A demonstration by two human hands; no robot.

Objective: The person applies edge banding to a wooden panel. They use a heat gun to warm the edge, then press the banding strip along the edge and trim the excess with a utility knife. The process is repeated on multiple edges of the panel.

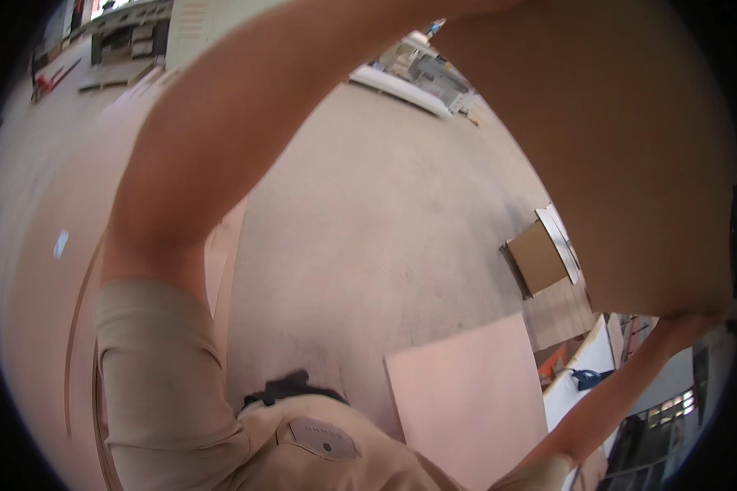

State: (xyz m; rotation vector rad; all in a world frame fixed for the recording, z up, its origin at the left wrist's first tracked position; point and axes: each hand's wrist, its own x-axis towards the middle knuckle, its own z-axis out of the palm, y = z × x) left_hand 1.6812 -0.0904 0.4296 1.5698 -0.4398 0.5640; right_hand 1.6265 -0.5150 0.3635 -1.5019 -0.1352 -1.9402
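- large flat brown panel (606,155), upper right: our right hand (694,322) holds its lower edge
- our left hand (487,5), top centre: we cannot tell its fingers' grip; uneven support could tip the panel

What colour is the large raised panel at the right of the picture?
The panel is brown, seen best in the head view.

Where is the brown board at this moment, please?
In the head view, the brown board is at the upper right, with the right hand at its lower edge and the left hand, partly cut off, near its upper left.
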